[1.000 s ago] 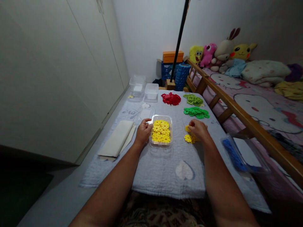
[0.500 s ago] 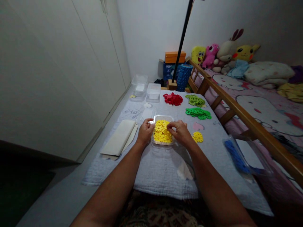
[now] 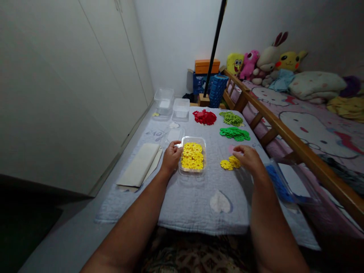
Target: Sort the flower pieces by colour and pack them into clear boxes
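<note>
A clear plastic container (image 3: 205, 153) stands in front of me on the cloth-covered table. Yellow flower-shaped pieces (image 3: 192, 156) lie inside it in overlapping layers. My left hand (image 3: 171, 155) grips the container's left rim between thumb and fingers. To the right of the container, a few loose yellow flower pieces (image 3: 226, 164) lie on the cloth. My right hand (image 3: 249, 158) hovers at the right side of these pieces, thumb and forefinger slightly apart, with nothing visible between them.
Red (image 3: 205, 117), light green (image 3: 231, 118) and green flower pieces (image 3: 234, 133) lie in piles farther back. Clear containers (image 3: 181, 110) stand at the back left. Folded cardboard (image 3: 139, 165) lies left. A container with blue pieces (image 3: 292, 182) sits right, beside the wooden bed rail (image 3: 280, 127).
My right hand has moved right, from above the yellow pieces in the container to the loose ones on the cloth. My left hand stays at the rim. The view has shifted slightly.
</note>
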{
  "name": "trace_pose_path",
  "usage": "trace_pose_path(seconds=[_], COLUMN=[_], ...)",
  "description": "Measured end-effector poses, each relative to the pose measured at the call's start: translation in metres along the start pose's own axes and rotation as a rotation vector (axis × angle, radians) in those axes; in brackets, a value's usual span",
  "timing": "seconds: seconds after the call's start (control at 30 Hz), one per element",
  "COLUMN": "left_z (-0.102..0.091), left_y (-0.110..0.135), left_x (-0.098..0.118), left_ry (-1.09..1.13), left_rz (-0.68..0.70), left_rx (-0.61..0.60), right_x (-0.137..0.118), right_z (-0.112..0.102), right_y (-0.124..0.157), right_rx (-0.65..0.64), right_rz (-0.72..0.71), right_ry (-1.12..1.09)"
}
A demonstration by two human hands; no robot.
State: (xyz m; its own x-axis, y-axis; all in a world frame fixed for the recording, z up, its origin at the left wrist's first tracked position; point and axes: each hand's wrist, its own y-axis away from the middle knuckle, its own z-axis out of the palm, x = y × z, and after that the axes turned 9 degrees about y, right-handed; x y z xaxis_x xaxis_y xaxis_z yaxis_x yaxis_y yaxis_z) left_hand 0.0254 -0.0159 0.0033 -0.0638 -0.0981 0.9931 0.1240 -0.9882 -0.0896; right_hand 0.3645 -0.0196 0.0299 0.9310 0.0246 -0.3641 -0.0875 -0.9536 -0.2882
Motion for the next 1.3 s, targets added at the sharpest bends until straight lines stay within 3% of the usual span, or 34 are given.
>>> trace_pose_path(seconds=[0.13, 0.3, 0.53, 0.73, 0.87, 1.0, 1.17, 1.3], left_z=[0.0, 0.0, 0.0, 0.0, 0.001, 0.0, -0.001, 0.0], left_y=[0.001, 0.002, 0.001, 0.001, 0.001, 0.0, 0.0, 0.0], left_x=[0.002, 0.004, 0.002, 0.001, 0.001, -0.001, -0.002, -0.001], left_ry=[-0.007, -0.01, -0.015, -0.015, -0.007, -0.012, -0.016, -0.024], left_rz=[-0.006, -0.005, 0.006, 0.005, 0.003, 0.001, -0.003, 0.003], left_rx=[-0.004, 0.002, -0.001, 0.0, 0.0, 0.005, 0.012, 0.019], right_x=[0.022, 0.02, 0.004, -0.004, -0.031, -0.083, -0.133, -0.142], right_z=[0.005, 0.007, 0.008, -0.01, -0.021, -0.018, -0.003, 0.003], right_y=[0.009, 0.014, 0.015, 0.013, 0.01, 0.008, 0.015, 0.019], right_rx=[-0.105, -0.255, -0.24, -0.238, -0.205, -0.225, -0.297, -0.36], right_rz=[0.025, 0.012, 0.04, 0.066, 0.018, -0.125, -0.336, -0.442], right_ry=[0.048, 0.1, 0.029, -0.133, -0.349, -0.456, -0.302, -0.142])
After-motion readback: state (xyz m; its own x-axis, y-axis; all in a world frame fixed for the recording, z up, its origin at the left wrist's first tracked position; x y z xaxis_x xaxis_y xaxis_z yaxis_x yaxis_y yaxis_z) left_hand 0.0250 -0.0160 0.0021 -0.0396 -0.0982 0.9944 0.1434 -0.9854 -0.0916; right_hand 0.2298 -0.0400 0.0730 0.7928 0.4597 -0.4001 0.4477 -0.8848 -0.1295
